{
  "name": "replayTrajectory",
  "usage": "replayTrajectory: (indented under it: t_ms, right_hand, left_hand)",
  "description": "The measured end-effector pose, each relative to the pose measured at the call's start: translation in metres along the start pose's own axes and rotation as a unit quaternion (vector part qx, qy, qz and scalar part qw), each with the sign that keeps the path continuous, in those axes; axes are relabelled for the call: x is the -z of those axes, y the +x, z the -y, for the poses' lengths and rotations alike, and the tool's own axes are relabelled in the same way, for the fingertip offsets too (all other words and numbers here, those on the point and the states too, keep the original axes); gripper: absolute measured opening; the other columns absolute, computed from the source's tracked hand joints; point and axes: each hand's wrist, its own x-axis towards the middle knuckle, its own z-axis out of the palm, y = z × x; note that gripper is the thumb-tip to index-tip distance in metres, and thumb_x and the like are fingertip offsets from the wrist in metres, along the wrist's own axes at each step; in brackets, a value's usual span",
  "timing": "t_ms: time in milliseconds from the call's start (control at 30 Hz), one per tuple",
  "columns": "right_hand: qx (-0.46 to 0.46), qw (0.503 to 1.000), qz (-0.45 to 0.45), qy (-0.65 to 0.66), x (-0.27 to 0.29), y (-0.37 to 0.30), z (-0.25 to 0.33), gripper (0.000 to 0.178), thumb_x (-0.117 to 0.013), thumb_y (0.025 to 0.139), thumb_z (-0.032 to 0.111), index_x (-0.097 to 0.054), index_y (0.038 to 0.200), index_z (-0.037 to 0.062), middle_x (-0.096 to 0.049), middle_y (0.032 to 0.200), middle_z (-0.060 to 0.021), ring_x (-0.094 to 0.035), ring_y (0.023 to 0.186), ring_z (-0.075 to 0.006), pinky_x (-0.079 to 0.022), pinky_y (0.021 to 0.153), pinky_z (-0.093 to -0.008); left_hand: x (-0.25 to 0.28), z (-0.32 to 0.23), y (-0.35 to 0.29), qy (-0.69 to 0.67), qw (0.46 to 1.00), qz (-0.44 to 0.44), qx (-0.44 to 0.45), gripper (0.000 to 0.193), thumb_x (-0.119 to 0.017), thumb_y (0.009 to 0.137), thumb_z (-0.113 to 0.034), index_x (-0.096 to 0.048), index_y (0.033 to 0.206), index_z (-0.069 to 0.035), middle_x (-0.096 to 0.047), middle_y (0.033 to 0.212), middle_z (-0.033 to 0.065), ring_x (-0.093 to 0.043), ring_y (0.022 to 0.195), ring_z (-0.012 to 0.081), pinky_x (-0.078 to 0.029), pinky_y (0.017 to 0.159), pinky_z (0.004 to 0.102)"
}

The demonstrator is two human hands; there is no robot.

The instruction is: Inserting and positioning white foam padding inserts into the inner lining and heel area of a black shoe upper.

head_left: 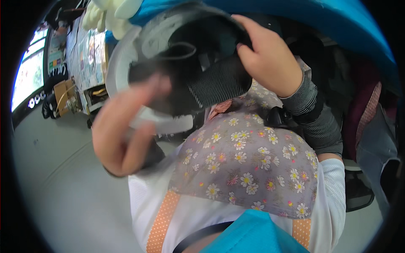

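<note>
A hollow black shell point(219, 82), rounded like a helmet, is held up in front of me. It has a finely striped panel on its near side, and its dark inside faces me in part. My right hand point(274, 57) grips its right rim, thumb on the near side. My left hand point(126, 124), smeared by motion, is at the shell's left front; whether it touches the shell or holds anything is unclear. A curved white piece point(122, 59) shows behind and below the shell on the left; its kind is hard to make out.
Blue material point(333, 17) spans the far edge, with pale glove-like shapes point(112, 14) at its left end. A flowered apron point(249, 164) covers my lap. To the left are a paper-covered board point(86, 55) and a cardboard box point(65, 97). Grey cloth point(375, 147) hangs at right.
</note>
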Motion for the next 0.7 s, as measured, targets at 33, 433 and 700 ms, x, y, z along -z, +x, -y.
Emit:
replayTrajectory:
  t_ms: [33, 433, 700]
  right_hand:
    - [0.012, 1.000, 0.013, 0.003, -0.008, -0.003, -0.003, 0.043, -0.053, 0.084, 0.008, -0.052, 0.124, -0.0045, -0.064, 0.102, -0.0258, -0.063, 0.093, -0.0396, -0.051, 0.083, -0.0400]
    - [-0.039, 0.983, 0.176, -0.036, -0.049, -0.035, -0.033, 0.031, -0.054, 0.082, 0.009, -0.054, 0.110, -0.0018, -0.064, 0.094, -0.0232, -0.063, 0.087, -0.0399, -0.052, 0.077, -0.0442]
    - [-0.061, 0.977, 0.187, -0.081, -0.043, -0.031, -0.036, 0.027, -0.056, 0.082, 0.012, -0.062, 0.106, 0.0009, -0.067, 0.090, -0.0219, -0.065, 0.083, -0.0379, -0.054, 0.076, -0.0430]
  left_hand:
    - [-0.003, 0.001, 0.015, 0.078, 0.996, 0.028, 0.029, 0.035, -0.062, 0.087, -0.011, -0.059, 0.115, 0.009, -0.066, 0.105, 0.0238, -0.067, 0.095, 0.0337, -0.051, 0.085, 0.0358]
    - [-0.131, 0.121, -0.009, 0.165, 0.967, -0.007, 0.192, 0.027, -0.073, 0.080, -0.018, -0.063, 0.100, -0.002, -0.064, 0.088, 0.0091, -0.061, 0.070, 0.0201, -0.050, 0.063, 0.0310]
    - [-0.149, 0.118, -0.004, 0.222, 0.972, 0.057, 0.058, 0.016, -0.067, 0.081, -0.018, -0.059, 0.084, -0.004, -0.061, 0.075, 0.0093, -0.062, 0.072, 0.0294, -0.048, 0.060, 0.0389]
